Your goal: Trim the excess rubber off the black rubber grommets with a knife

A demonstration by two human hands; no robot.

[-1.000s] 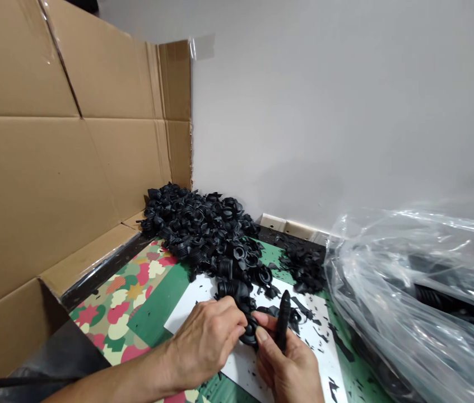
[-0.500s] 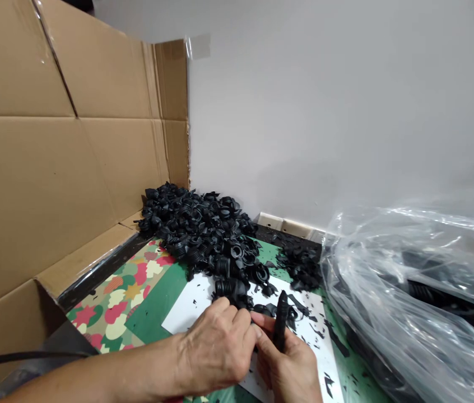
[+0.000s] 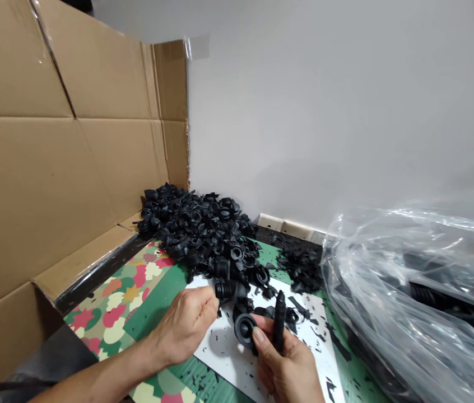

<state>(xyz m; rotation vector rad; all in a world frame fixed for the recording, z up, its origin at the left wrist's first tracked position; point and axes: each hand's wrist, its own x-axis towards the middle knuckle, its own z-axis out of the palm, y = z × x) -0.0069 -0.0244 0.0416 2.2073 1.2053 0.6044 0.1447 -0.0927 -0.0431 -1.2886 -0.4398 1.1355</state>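
Observation:
My right hand (image 3: 287, 358) pinches a round black rubber piece (image 3: 244, 331) between thumb and forefinger; its wide rim and open centre face me. A dark, tapered rod (image 3: 279, 320), perhaps a tool handle, stands up between the fingers of the same hand. To the left, my left hand (image 3: 190, 323) is closed in a fist, beside a ribbed black rubber piece (image 3: 224, 290) at the edge of the pile. Whatever the fist holds, if anything, is hidden. Both hands are over a white sheet (image 3: 220, 355) strewn with black scraps.
A heap of black ribbed rubber pieces (image 3: 199, 224) lies against the cardboard wall (image 3: 106, 151). A smaller heap of black offcuts (image 3: 302, 266) sits to its right. Clear plastic bagging (image 3: 409, 296) with black ribbed parts inside bulges in from the right. Behind rises a grey wall (image 3: 325, 112).
My left hand has pulled away to the left from my right hand, still closed. The round rubber piece now shows in my right hand's pinch, which has hardly moved.

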